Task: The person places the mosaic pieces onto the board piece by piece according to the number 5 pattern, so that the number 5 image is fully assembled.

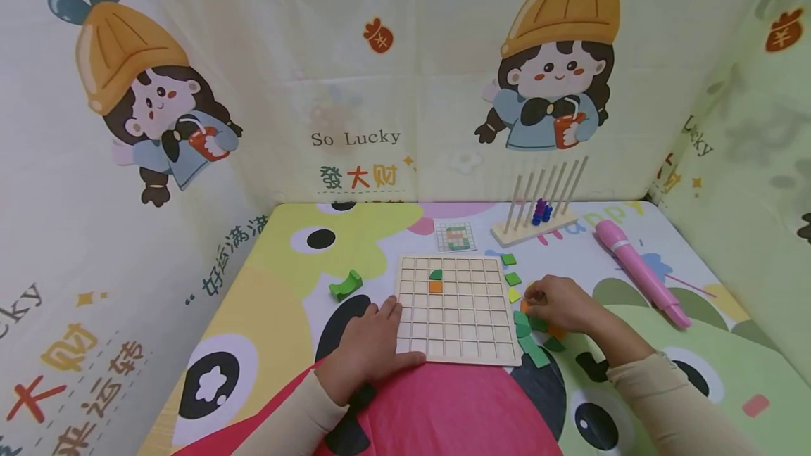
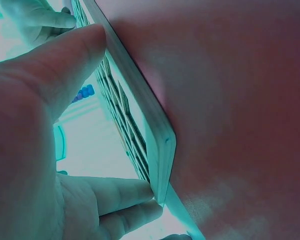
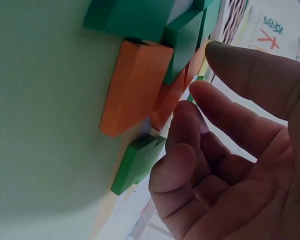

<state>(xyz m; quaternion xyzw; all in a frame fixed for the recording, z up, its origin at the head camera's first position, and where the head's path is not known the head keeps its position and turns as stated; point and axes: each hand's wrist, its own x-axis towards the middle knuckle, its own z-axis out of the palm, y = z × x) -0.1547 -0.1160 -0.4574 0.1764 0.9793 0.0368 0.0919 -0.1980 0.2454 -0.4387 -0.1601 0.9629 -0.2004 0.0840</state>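
Note:
A wooden grid board (image 1: 456,333) lies on the table, with a green piece with one rounded corner (image 1: 436,274) and an orange square (image 1: 436,287) in two of its cells. My left hand (image 1: 374,340) rests at its near left corner, fingers straight along the left side and thumb at the front edge (image 2: 155,120). Beyond the board's right side, my right hand (image 1: 560,305) is over a group of loose pieces. Its thumb and forefinger are apart with nothing between them, the other fingers loosely bent. Close by are orange blocks (image 3: 137,90) and a notched green block (image 3: 137,162).
Green pieces (image 1: 533,352) and a yellow one (image 1: 514,295) lie along the board's right side. A green arch block (image 1: 346,286) sits to the left. Behind are a pattern card (image 1: 465,241) and a peg stand (image 1: 507,236) with beads; a pink pen-shaped object (image 1: 643,274) lies at right.

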